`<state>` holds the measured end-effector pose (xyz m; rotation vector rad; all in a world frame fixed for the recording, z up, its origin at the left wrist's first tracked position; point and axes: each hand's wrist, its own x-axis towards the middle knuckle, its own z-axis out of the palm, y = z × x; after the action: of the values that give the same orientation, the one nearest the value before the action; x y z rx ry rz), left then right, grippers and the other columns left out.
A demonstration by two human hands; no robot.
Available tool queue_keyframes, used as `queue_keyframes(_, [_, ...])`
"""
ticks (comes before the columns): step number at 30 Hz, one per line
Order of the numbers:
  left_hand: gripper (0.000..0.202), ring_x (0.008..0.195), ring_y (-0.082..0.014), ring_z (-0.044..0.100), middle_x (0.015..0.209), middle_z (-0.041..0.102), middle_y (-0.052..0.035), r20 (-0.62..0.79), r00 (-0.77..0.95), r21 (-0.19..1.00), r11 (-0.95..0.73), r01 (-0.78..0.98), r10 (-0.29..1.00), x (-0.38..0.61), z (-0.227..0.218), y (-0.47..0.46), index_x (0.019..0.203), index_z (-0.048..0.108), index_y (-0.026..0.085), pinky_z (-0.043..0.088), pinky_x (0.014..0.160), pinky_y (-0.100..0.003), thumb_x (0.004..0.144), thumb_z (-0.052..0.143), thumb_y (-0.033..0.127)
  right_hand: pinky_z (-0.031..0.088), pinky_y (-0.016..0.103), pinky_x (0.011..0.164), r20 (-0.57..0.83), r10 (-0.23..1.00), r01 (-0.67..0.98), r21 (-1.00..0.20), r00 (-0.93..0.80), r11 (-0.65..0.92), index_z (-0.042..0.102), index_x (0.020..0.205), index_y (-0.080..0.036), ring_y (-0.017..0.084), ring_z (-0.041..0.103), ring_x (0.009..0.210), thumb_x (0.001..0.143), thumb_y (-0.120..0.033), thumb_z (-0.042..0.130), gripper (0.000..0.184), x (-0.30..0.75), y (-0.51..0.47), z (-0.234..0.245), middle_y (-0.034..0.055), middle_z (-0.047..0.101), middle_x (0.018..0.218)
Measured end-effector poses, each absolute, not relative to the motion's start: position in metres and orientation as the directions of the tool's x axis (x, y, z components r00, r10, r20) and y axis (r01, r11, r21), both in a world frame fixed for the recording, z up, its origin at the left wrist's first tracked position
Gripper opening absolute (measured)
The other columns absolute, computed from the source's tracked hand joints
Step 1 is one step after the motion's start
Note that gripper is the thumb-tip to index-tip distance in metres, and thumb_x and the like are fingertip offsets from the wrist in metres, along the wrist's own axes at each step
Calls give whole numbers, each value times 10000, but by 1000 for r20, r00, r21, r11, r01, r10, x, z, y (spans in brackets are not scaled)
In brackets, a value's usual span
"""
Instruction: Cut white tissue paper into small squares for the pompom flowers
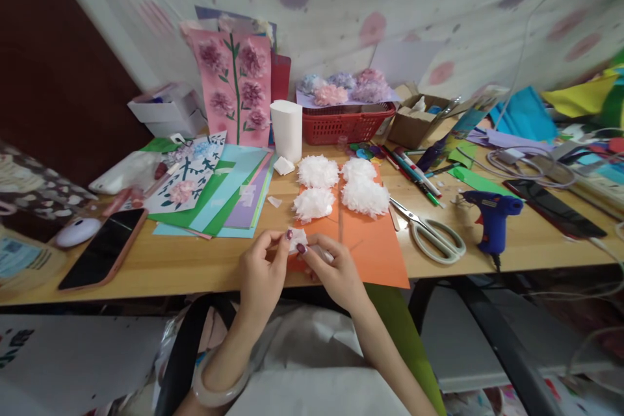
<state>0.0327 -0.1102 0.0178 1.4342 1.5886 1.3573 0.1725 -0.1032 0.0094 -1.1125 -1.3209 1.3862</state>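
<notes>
Between the fingertips of both hands is a small piece of white tissue paper point(296, 240), held over the table's front edge. My left hand point(264, 266) pinches its left side with thumb and forefinger. On the other side, my right hand point(337, 269) closes thumb and fingers on it, and some white paper shows under those fingers. Just beyond lies an orange sheet of card point(377, 253) with a dark line down its middle. Several fluffy white tissue flowers point(318, 172) rest on its far part, in two columns.
Scissors point(433, 234) and a blue glue gun point(493, 218) lie to the right, with pens point(414, 169) behind. A white paper roll point(286, 130) stands near a red basket point(341, 125). Coloured paper point(229, 208) and a phone point(104, 248) are on the left.
</notes>
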Motion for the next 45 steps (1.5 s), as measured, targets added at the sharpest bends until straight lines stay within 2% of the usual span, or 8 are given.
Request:
queue_keyframes(11, [240,654,-189,694,724,733,-44,210,-322,951,-117,285,923,35,13,-106,837,581,216,510,595,-258,932,558,435,426,195,483,-31,985,4,-1000,-170,-31,666,822,-186,96,502,493,863,-407,623,229,173,-104,12,-44,533,555])
queue_keyframes(24, [260,710,-210,723,749,747,-51,202,-276,959,-132,253,939,21,15,-99,840,599,213,553,654,-286,923,565,457,374,202,459,-65,985,2,-998,-160,-66,603,705,-191,89,470,451,795,-407,616,235,172,-103,19,-48,524,512])
queue_keyframes(29, [203,789,-231,762,787,773,-72,238,-343,953,-150,263,909,10,15,-94,885,587,208,577,759,-321,930,570,405,378,198,453,-94,985,-23,-995,-143,-98,574,677,-198,85,472,441,766,-385,610,210,173,-102,19,-49,534,507])
queue_keyframes(32, [146,878,-226,768,912,788,-93,289,-380,940,-184,289,879,6,14,-93,1007,579,204,573,828,-330,925,590,324,388,198,457,-113,984,-40,-992,-140,-119,576,679,-200,86,477,441,748,-365,613,183,173,-102,19,-51,540,505])
queue_keyframes(35, [156,924,-202,757,1012,777,-91,459,-213,834,-335,438,862,9,14,-96,1084,604,205,571,844,-315,947,529,206,390,197,455,-125,982,-51,-990,-141,-133,591,696,-199,86,478,443,750,-371,628,185,173,-102,19,-52,538,503])
queue_keyframes(37, [233,941,-186,742,995,769,-79,569,10,689,-483,540,822,13,16,-98,1026,658,202,567,841,-292,946,460,110,390,196,453,-128,980,-58,-989,-151,-138,606,718,-197,85,477,444,764,-397,644,209,173,-102,19,-54,532,508])
queue_keyframes(39, [326,968,-177,726,975,765,-77,599,174,592,-578,561,782,17,18,-100,983,699,189,563,852,-274,928,413,43,399,197,459,-126,978,-67,-988,-167,-139,624,754,-197,85,477,452,777,-438,659,245,173,-102,19,-58,523,521])
queue_keyframes(45, [336,955,-166,727,1006,776,-99,558,159,660,-552,510,815,21,22,-106,1027,729,137,578,857,-242,892,444,23,439,202,500,-104,971,-100,-987,-218,-128,661,788,-191,89,501,511,805,-514,661,324,175,-102,19,-36,548,598])
